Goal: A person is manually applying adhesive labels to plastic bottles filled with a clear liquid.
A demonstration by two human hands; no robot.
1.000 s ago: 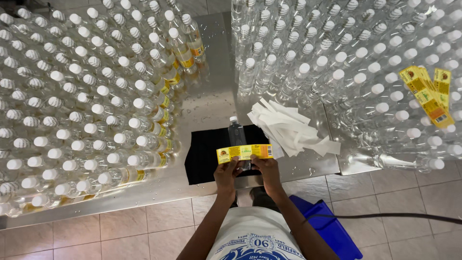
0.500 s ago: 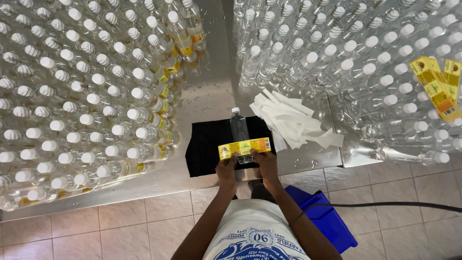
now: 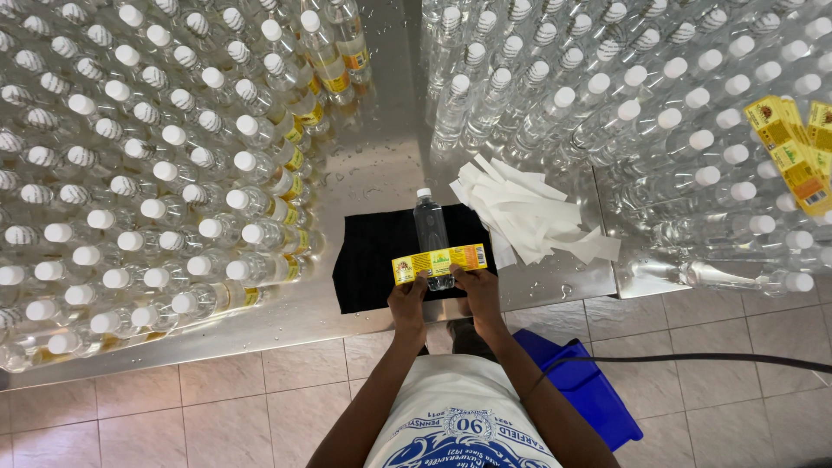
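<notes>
Head view: Your hands have carried the yellow label (image 3: 439, 263) forward since the earlier pictures, and it now lies flat across the lower body of the clear bottle (image 3: 432, 236). A second ago the strip sat nearer to you, short of the bottle. Judging from this, the label is now positioned for wrapping rather than merely held ready.

The bottle lies on its side on the black mat (image 3: 381, 269), cap pointing away from you, at the near edge of the steel tabletop (image 3: 373, 173).

Your left hand (image 3: 407, 301) pinches the left end of the label; your right hand (image 3: 477, 290) pinches the right end. Both hands are closed on the strip, set apart by its length, with forearms reaching forward, near-parallel.

Peeled white backing strips (image 3: 529, 212) lie just right of the mat. Capped bottles (image 3: 156, 173) crowd both sides. Spare yellow labels (image 3: 793, 152) rest on the bottles at far right.
</notes>
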